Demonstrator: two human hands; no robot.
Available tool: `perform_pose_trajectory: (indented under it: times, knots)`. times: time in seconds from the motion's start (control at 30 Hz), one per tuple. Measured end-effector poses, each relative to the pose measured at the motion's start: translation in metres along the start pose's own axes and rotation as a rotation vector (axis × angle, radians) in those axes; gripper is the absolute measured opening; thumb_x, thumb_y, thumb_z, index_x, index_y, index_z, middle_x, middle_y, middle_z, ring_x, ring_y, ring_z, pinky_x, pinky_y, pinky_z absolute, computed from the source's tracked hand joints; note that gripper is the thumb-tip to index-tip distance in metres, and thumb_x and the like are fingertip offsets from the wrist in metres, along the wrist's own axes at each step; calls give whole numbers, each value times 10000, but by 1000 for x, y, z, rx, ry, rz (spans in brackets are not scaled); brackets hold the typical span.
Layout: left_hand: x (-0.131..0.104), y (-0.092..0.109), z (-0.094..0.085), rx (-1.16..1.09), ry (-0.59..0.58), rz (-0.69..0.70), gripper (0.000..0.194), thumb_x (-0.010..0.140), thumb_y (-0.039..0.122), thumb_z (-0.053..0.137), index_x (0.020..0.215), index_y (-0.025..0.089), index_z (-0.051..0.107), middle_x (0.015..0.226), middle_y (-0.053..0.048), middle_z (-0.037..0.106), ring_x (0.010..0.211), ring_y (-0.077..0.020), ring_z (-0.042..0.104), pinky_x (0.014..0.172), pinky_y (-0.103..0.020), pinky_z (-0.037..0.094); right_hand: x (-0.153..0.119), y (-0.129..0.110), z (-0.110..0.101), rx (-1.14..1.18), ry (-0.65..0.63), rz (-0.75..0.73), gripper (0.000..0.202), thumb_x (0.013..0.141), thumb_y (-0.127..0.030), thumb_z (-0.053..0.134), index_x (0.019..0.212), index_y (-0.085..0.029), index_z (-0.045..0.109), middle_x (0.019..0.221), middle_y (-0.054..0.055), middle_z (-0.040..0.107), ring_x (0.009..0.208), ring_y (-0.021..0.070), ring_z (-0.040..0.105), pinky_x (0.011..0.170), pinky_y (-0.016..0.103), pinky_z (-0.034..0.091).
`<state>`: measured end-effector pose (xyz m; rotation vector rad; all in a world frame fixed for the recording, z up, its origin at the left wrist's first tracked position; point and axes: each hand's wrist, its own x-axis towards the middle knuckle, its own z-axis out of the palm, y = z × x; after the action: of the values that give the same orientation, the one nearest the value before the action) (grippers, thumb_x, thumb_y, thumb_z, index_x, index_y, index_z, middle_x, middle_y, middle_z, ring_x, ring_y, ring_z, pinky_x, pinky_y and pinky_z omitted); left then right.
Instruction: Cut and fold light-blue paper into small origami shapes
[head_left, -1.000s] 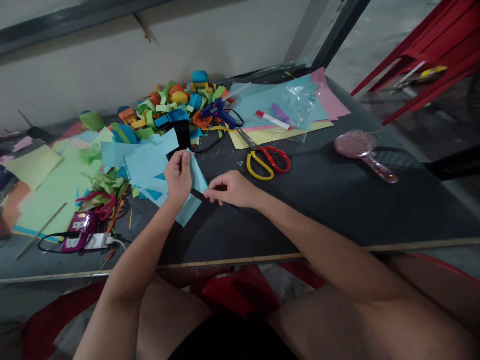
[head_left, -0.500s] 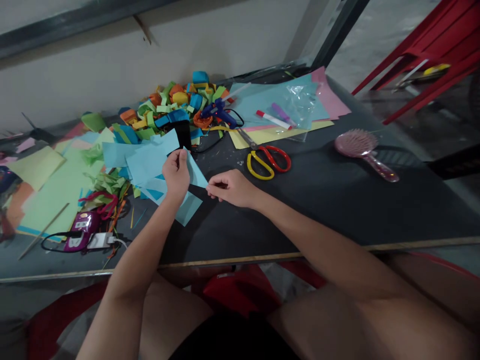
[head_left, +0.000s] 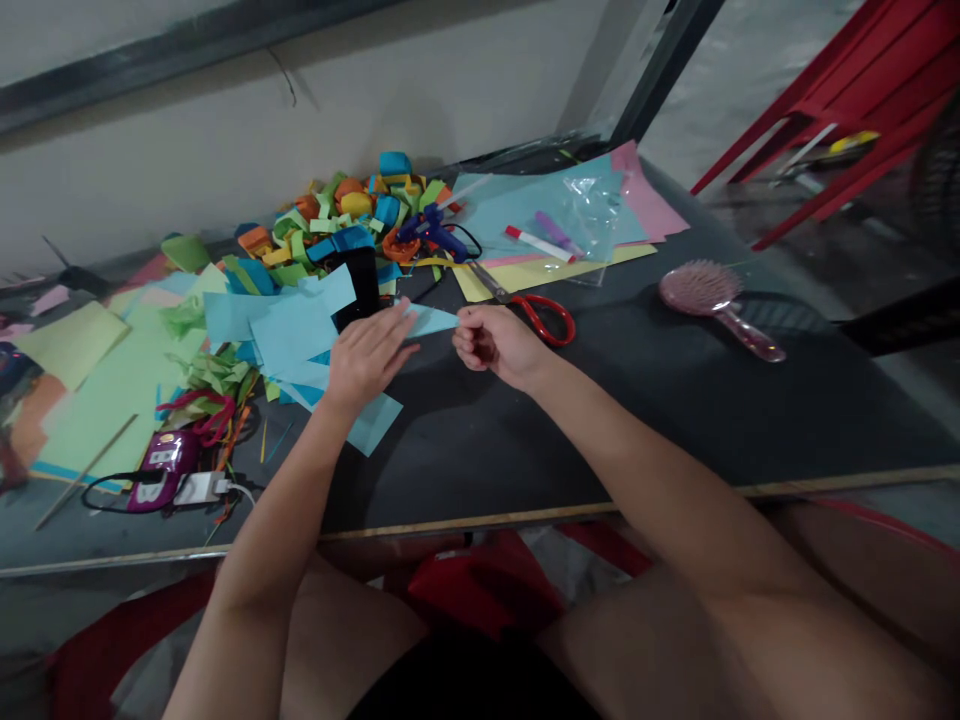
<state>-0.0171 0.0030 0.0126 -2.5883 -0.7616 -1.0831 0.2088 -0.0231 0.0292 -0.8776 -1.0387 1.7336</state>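
Observation:
My right hand [head_left: 496, 345] pinches the pointed right end of a light blue sheet of paper [head_left: 433, 320], which looks folded into a narrow triangle. On its other end lies my left hand [head_left: 369, 358], fingers stretched out over the paper and thumb apart; the part beneath is hidden. More light blue paper sheets [head_left: 289, 330] are piled left of my left hand, and one blue piece [head_left: 377, 425] lies below it. Just beyond my right hand are scissors [head_left: 551, 318]; the red handle shows, while my hand covers the yellow one.
Curled paper pieces [head_left: 352, 205] heap against the wall beside a blue glue gun [head_left: 435, 233]. A marker [head_left: 540, 243] lies on coloured sheets at the back. A hairbrush [head_left: 701, 290] rests to the right. At left are a purple device [head_left: 166, 470] with cables and a thin stick [head_left: 86, 472].
Both hands have moved right with the blue paper. My left hand has gone from a pinch to outstretched fingers. My right hand now covers the scissors' yellow handle.

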Motion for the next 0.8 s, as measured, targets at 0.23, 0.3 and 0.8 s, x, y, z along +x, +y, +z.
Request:
perform_pose_trajectory:
  times: [0.23,0.3,0.8]
  knots:
    - [0,16,3,173,15,59,288,981,162,498,1204,174,680,1075,-94,767,1060,-216,716,817,-315,568,1,13,-1,-907,486,-669,92,817,-279,526,757,-221,566,726,31,619,697,176,589,670,331,475]
    - [1,21,4,200,-45,29,300,992,159,467,1199,167,684,1096,-100,760,1110,-229,695,821,-323,564,-1,16,0,-1191,433,-963,75,838,-265,550,841,-230,616,862,45,685,859,204,623,818,372,476]
    - [9,41,3,-14,-180,-100,287,1006,191,454,1157,179,699,1143,-124,740,1172,-257,663,930,-395,521,-2,19,-4,-1462,291,-1026,128,835,-188,532,733,-238,592,876,16,712,943,224,619,932,436,375]
